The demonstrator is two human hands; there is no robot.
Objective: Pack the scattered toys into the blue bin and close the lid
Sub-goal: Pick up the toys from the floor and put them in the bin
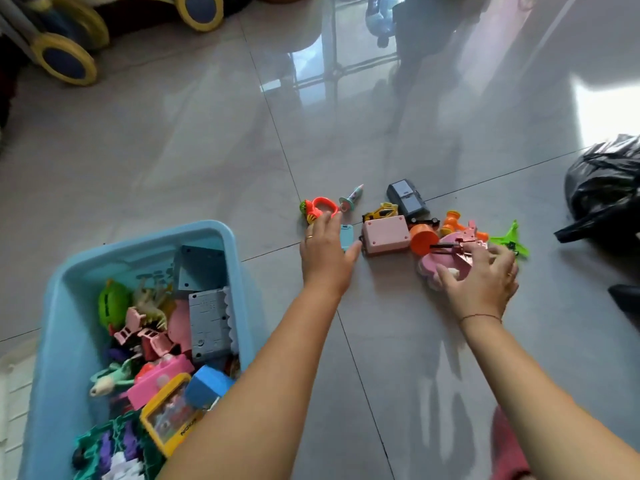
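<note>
The blue bin (59, 306) stands open at the lower left, holding several toys. A row of toys lies on the grey tiles ahead: an orange ring toy (322, 206), a small teal piece (346, 235), a pink box (386, 234), a yellow car (381, 212), a grey block (407, 197), an orange cup (423, 238), a green plane (510, 239). My left hand (325, 252) hovers with fingers spread over the teal piece and the ring toy. My right hand (481, 275) is curled around a pink flat toy (446, 259). No lid is in view.
A black plastic bag (606, 188) lies at the right edge. A ride-on toy with blue and yellow wheels (65, 60) stands at the far left. A white ribbed surface (10, 393) sits left of the bin. Red cloth (509, 445) shows at the bottom right.
</note>
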